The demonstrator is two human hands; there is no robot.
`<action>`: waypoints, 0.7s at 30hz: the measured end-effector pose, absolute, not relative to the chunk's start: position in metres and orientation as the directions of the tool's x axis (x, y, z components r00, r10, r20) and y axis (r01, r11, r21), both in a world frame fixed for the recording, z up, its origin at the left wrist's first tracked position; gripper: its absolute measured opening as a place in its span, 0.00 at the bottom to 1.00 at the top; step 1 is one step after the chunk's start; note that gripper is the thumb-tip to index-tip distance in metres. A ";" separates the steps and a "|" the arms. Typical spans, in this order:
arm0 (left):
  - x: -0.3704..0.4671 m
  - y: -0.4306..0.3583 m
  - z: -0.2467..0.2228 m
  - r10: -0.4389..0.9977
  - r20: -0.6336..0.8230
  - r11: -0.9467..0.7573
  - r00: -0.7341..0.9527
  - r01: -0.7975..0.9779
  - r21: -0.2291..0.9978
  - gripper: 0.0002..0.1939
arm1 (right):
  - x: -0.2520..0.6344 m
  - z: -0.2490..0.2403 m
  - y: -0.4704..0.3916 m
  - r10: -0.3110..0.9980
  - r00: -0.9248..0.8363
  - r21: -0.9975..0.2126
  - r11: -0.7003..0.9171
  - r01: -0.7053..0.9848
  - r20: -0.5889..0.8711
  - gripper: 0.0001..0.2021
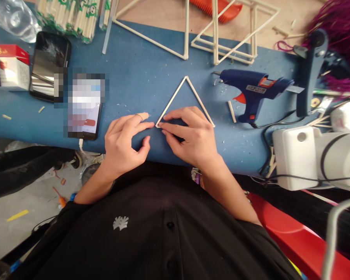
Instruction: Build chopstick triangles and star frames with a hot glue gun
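A small triangle of pale thin sticks (172, 100) lies flat on the blue table (134, 77), its peak pointing away from me. My right hand (191, 136) rests over its near side, with fingertips at the left corner; the near side is mostly hidden under the hand. Just left of that corner is my left hand (126, 140), thumb and forefinger apart, the forefinger's tip close to the corner. Nothing shows between the left fingers. To the right lies a blue glue gun (251, 87), and a short stick piece (231, 111) is beside it.
Larger stick frames (151, 41) stand or lie at the back. On the left are a phone with a lit screen (86, 112), a dark phone (49, 66), a red-white box (14, 68) and bagged sticks (70, 17). A white device (296, 155) with cables sits at right.
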State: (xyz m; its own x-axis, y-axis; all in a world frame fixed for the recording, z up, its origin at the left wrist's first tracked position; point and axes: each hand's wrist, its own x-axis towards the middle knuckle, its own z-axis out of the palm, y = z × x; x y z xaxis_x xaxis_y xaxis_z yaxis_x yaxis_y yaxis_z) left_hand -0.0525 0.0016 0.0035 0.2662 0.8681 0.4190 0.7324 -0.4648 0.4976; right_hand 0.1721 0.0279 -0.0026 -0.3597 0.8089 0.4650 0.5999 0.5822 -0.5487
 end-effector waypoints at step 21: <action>-0.052 0.004 0.007 0.887 0.363 -0.449 0.287 0.720 0.529 0.29 | 0.168 -0.005 0.025 0.727 -0.408 -0.393 0.658 0.642 0.552 0.11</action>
State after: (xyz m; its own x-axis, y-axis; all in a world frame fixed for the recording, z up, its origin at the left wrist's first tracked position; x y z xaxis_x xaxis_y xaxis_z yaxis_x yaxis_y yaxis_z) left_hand -0.0520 0.0038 0.0065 0.2868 0.8866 0.3630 0.7202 -0.4494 0.5286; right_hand 0.1677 0.0254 -0.0054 -0.4079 0.7275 0.5518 0.6419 0.6582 -0.3934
